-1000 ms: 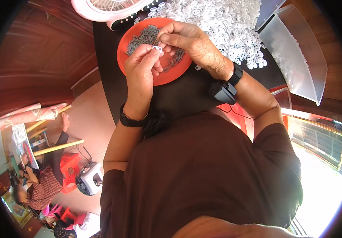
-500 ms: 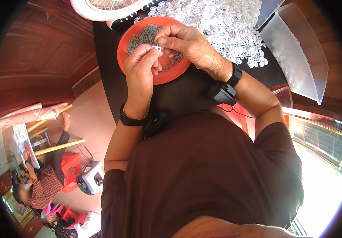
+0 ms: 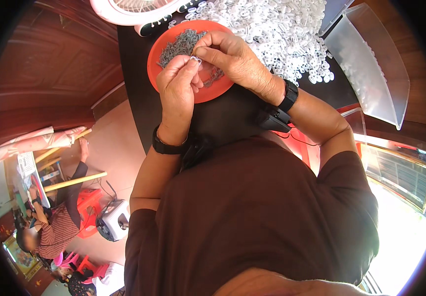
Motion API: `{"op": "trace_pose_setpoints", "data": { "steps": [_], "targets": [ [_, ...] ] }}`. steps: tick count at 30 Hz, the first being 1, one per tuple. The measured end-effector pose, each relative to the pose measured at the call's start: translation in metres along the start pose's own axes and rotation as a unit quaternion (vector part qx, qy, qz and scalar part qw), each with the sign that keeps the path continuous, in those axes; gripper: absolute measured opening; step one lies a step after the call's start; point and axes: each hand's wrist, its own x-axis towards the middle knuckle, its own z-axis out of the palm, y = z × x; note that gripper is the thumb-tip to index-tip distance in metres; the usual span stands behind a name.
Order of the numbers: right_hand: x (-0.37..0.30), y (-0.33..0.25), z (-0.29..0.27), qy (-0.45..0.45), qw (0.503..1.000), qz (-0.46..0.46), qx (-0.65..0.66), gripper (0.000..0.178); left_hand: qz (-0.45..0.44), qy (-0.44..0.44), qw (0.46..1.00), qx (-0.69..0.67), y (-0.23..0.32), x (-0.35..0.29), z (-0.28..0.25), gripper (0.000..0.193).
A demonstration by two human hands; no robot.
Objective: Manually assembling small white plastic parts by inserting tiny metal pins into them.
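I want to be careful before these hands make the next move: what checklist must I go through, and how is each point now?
1. White piece pinched between the thumb and index finger of the left hand: ok.
2. Right hand close to that piece: ok, its fingertips are right beside it.
3. Small part between the right fingertips: cannot tell, too small and partly hidden.
4. Grey parts available in the orange-red plate: ok.
5. More white pieces at hand: ok, piled beyond the plate.
6. Fan switched off: cannot tell.
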Motion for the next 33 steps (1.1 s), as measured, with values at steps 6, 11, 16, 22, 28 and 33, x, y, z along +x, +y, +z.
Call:
{"op": "trace_pose_setpoints", "data": {
  "steps": [6, 11, 16, 22, 28, 33],
  "targets": [
    [0.003, -0.006, -0.004, 0.034, 0.998, -0.042, 0.025, 0.014, -0.001, -0.013, 0.999, 0.031, 0.003, 0.0, -0.002, 0.018],
    [0.001, -0.015, -0.012, -0.036, 0.996, -0.036, -0.079, 0.012, -0.003, -0.014, 0.999, 0.032, 0.004, 0.001, 0.001, 0.018],
    [0.002, -0.009, -0.015, -0.03, 0.995, -0.031, -0.093, 0.012, -0.017, -0.048, 0.998, 0.048, 0.007, 0.002, 0.0, 0.018],
    [0.003, -0.008, -0.015, -0.034, 0.991, -0.051, -0.118, 0.012, -0.041, -0.077, 0.994, 0.06, 0.006, 0.004, -0.003, 0.018],
    [0.001, -0.013, -0.014, -0.029, 0.982, -0.051, -0.18, 0.013, -0.024, -0.068, 0.996, 0.057, 0.004, 0.004, -0.003, 0.018],
    [-0.001, -0.016, -0.015, -0.038, 0.97, -0.056, -0.233, 0.013, 0.002, -0.068, 0.991, 0.113, 0.002, 0.002, -0.003, 0.017]
  ]
}}
